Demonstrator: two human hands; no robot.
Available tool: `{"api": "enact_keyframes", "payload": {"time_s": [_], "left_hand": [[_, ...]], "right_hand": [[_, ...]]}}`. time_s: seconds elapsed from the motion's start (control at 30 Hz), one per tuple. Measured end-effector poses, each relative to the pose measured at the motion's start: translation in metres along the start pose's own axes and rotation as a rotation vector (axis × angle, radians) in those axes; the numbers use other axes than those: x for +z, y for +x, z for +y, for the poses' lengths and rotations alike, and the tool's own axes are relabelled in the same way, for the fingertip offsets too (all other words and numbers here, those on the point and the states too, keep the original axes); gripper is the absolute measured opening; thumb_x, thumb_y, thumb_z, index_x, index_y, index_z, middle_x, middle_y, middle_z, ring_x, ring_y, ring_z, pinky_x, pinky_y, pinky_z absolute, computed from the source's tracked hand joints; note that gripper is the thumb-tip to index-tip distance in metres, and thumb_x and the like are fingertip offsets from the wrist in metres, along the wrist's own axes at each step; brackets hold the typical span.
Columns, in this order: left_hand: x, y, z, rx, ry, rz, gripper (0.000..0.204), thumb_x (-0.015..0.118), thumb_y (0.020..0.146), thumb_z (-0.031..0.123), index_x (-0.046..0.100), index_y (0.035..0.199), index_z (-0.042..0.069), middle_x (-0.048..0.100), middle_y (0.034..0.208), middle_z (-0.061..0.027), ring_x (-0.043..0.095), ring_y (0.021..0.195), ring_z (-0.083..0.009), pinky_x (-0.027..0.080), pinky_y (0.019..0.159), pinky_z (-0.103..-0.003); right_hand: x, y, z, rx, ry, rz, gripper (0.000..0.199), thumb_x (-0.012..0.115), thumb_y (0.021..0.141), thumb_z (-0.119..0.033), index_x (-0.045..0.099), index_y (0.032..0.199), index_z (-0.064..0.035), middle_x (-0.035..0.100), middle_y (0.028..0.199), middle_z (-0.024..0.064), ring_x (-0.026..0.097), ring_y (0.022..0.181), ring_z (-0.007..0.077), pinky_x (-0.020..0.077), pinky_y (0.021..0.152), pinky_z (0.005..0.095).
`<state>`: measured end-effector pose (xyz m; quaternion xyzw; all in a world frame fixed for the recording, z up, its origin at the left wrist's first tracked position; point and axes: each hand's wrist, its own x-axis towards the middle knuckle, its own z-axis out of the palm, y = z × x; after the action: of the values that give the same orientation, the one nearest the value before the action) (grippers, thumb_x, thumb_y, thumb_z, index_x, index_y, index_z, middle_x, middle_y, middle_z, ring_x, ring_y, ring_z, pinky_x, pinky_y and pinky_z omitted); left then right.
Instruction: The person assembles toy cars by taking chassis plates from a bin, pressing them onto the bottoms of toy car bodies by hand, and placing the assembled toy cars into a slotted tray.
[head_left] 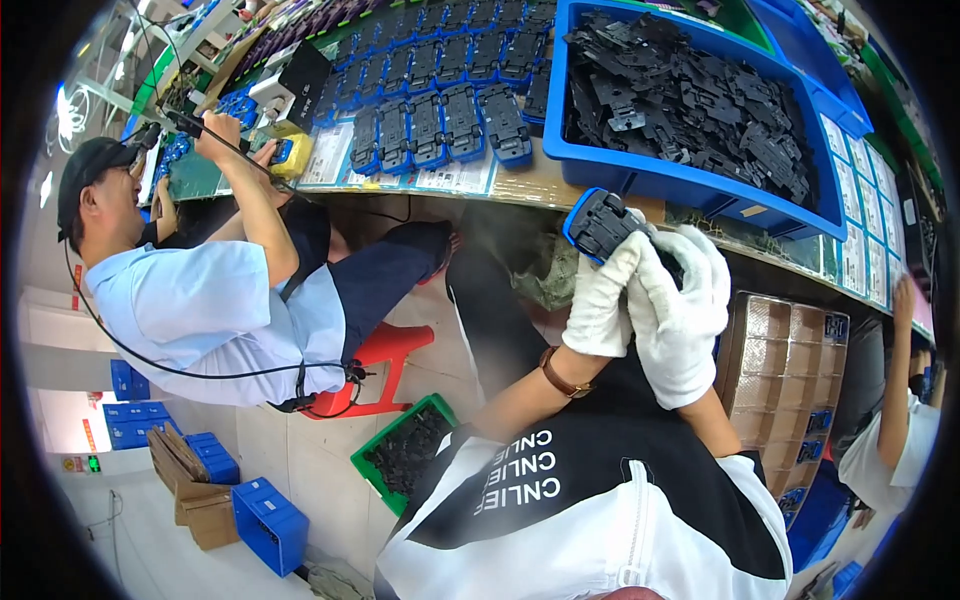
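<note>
A blue plastic shell with a black base plate [603, 222], shaped like the underside of a toy car, is held up in front of the bench edge. My left hand [603, 297], in a white glove with a watch at the wrist, closes its fingers round the lower end of this shell. Pressed against it, my right hand [683, 310], also white-gloved, has its fingers curled in. Something dark shows between the right fingers, but its kind is hidden. Just beyond the hands stands a large blue bin [690, 195] full of loose flat black plastic plates [690, 105].
Rows of similar blue-and-black shells [445, 125] lie on the bench, left of the bin. A co-worker [220, 290] sits at the left beside a red stool [385, 360]. A green crate [405, 450] holds black parts on the floor. A divided tray [785, 370] stands at right.
</note>
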<state>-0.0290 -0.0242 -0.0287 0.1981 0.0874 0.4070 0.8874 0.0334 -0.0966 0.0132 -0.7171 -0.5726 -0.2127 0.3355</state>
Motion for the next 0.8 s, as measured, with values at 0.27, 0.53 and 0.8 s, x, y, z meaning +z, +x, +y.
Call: {"api": "enact_keyframes", "payload": {"time_s": [0.27, 0.53, 0.8], "left_hand": [[0.005, 0.0, 0.014, 0.027, -0.079, 0.063, 0.042, 0.059, 0.091, 0.002, 0.046, 0.129, 0.013, 0.056, 0.119, -0.0047, 0.056, 0.113, -0.023, 0.047, 0.099, -0.038], [0.012, -0.009, 0.013, 0.063, -0.02, 0.118, 0.04, 0.061, 0.091, 0.005, 0.046, 0.128, 0.012, 0.057, 0.116, -0.006, 0.058, 0.11, -0.0225, 0.052, 0.093, -0.039], [0.009, -0.005, 0.01, 0.117, 0.072, 0.145, 0.036, 0.06, 0.092, 0.006, 0.048, 0.125, 0.012, 0.059, 0.114, -0.0058, 0.06, 0.106, -0.0195, 0.053, 0.089, -0.035]], "right_hand": [[0.002, -0.021, 0.018, 0.865, 1.182, -0.162, 0.071, 0.076, 0.083, -0.033, 0.044, 0.138, -0.0013, 0.054, 0.124, 0.0096, 0.055, 0.109, 0.0166, 0.0471, 0.092, 0.0313], [-0.003, -0.023, 0.01, 0.931, 1.32, -0.181, 0.063, 0.074, 0.085, -0.02, 0.045, 0.137, 0.0005, 0.054, 0.127, 0.0094, 0.056, 0.109, 0.0152, 0.0526, 0.085, 0.0283], [0.008, -0.024, 0.012, 0.936, 1.385, -0.133, 0.06, 0.073, 0.085, -0.016, 0.046, 0.135, 0.0015, 0.054, 0.128, 0.0105, 0.056, 0.111, 0.0176, 0.0526, 0.085, 0.028]]}}
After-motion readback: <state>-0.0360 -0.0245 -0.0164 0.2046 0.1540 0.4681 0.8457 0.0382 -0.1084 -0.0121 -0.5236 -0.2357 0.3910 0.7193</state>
